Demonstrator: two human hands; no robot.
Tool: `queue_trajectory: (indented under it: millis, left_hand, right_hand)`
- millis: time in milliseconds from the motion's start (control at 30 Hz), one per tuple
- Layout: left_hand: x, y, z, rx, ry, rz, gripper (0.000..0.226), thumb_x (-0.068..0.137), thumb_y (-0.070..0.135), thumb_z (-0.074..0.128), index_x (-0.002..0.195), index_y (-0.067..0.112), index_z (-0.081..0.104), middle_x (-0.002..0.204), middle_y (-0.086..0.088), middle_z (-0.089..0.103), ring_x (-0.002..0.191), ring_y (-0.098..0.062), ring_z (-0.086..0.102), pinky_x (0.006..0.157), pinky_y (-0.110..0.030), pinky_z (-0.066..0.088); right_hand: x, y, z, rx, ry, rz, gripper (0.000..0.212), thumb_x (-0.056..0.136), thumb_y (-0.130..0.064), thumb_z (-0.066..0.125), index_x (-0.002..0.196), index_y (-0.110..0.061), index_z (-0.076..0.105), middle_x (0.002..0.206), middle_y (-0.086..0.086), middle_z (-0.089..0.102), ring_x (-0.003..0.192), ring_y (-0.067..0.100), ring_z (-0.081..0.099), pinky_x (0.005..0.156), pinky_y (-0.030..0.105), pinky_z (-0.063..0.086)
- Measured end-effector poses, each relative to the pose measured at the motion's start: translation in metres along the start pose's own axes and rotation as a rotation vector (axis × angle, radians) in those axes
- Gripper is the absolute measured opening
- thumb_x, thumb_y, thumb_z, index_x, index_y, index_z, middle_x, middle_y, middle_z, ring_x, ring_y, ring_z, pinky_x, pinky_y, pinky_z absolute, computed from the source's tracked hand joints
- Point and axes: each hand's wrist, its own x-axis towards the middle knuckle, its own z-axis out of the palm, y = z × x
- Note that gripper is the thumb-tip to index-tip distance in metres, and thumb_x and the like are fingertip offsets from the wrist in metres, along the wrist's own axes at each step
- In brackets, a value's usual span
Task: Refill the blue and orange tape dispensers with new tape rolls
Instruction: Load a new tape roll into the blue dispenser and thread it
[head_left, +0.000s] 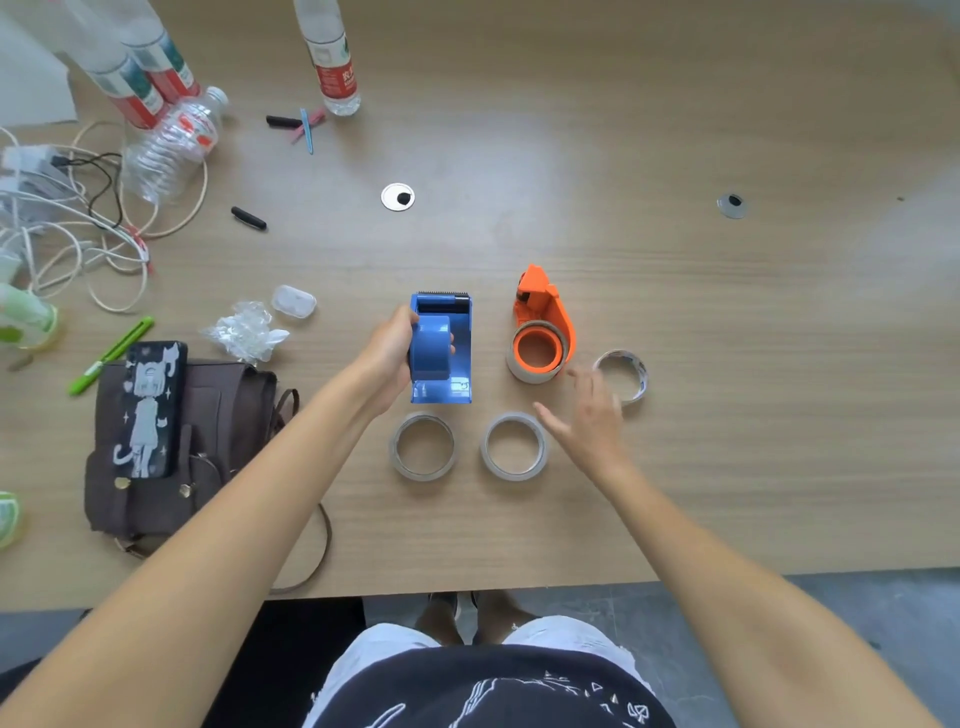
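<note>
The blue tape dispenser (442, 348) stands at the table's middle, its toothed blade at the far end. My left hand (389, 358) grips it from the left, fingers around its blue core wheel. The orange dispenser (543, 322) lies to its right with a tape roll on its hub. My right hand (587, 415) hovers open just below and right of the orange one, holding nothing. Two clear tape rolls (423, 447) (514, 446) lie flat nearer to me. A third roll (623, 375) stands tilted beyond my right fingers.
A brown bag (208, 447) with a phone (148, 408) on it lies at the left. Water bottles (171, 140), tangled cables (78, 228), a green pen (111, 356), crumpled plastic (244, 330) and an earbud case (293, 301) crowd the far left. The table edge (519, 582) runs close to my body.
</note>
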Motion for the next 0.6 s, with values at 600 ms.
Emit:
queue_trajectory:
  millis: [600]
  left_hand:
    - [-0.01, -0.02, -0.004, -0.006, 0.002, 0.009, 0.032, 0.095, 0.019, 0.028, 0.108, 0.002, 0.052, 0.08, -0.01, 0.064, 0.065, -0.019, 0.061, 0.065, -0.032, 0.049]
  right_hand:
    - [-0.046, -0.041, 0.037, -0.099, -0.49, 0.035, 0.098, 0.071, -0.044, 0.072, 0.149, -0.018, 0.017, 0.153, 0.007, 0.022, 0.139, 0.027, 0.024, 0.108, 0.041, 0.035]
